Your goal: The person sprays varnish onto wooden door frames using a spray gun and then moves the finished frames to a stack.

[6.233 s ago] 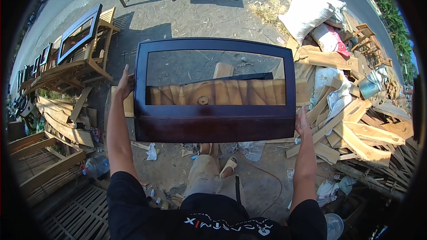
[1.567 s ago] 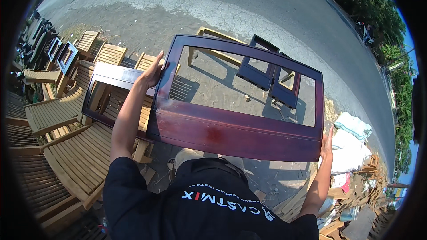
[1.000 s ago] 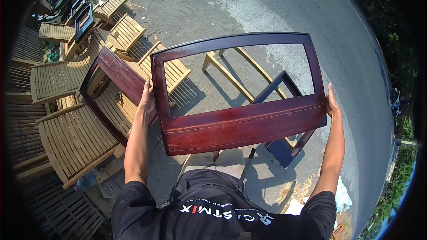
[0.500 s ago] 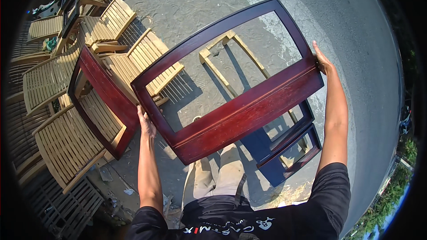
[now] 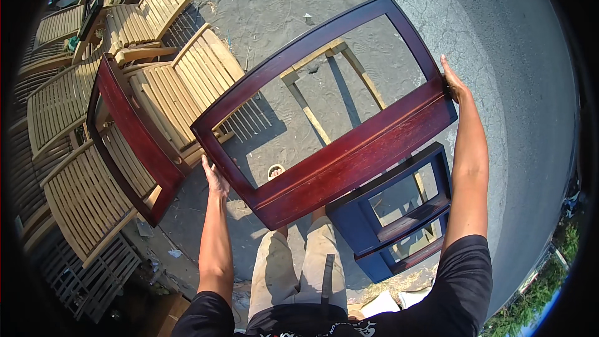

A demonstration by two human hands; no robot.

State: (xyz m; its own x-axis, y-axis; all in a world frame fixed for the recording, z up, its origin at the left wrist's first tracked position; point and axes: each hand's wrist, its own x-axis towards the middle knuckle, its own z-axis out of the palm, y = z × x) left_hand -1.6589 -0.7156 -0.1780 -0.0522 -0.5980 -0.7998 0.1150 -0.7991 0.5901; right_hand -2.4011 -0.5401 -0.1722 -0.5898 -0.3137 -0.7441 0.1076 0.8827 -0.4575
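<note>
Held out in front of me at a tilt is a dark red-brown wooden frame (image 5: 355, 161). It has a large opening and one wide solid panel along its near side. My left hand (image 5: 215, 180) grips its left end, fingers at the edge. On the right end, my right hand (image 5: 455, 84) presses with its thumb side against the edge, fingertips pointing up past it; its grip underneath is partly hidden. Below the held frame, more dark frames (image 5: 352, 217) stand close together, partly covered by it.
Slatted wooden chairs (image 5: 196, 65) crowd the left side, with another red-brown frame (image 5: 134, 128) leaning on them. Seen through the opening is a pale wooden trestle (image 5: 337, 45). My sandalled foot (image 5: 275, 171) is on the sandy ground. An asphalt road (image 5: 524, 87) runs along the right.
The held frame stays between both hands, its left end slightly further right. My foot has come into sight, and the dark frames below show more. The chairs have shifted left and up in view.
</note>
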